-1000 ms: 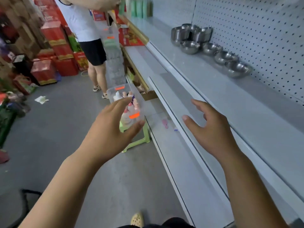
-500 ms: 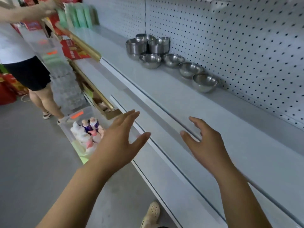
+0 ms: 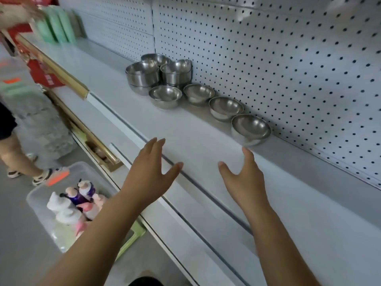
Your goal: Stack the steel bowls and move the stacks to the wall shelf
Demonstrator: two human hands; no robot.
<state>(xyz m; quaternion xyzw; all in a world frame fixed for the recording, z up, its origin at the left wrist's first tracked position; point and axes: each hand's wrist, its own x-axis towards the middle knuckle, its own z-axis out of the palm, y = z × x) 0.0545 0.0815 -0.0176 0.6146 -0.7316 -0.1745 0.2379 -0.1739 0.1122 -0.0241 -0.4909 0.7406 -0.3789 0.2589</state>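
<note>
Left hand [image 3: 148,178] and right hand [image 3: 245,183] hover spread wide, empty. Four round shiny steel bowls [image 3: 225,107] sit mouths-up, rowed along the white pegboard [image 3: 288,69]; perhaps three stacks [image 3: 144,76] behind.

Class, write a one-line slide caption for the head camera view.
Left hand and right hand hover open before steel bowls on the wall shelf.

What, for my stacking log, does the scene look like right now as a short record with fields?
left hand: open, holds nothing, raised in front of the shelf
right hand: open, holds nothing, fingertips near the nearest bowl, not touching it
loose bowls: four singles in a row along the pegboard
stacks: nested bowls at the row's far end, on the same shelf
floor: clear bin of bottles, lower left
</note>
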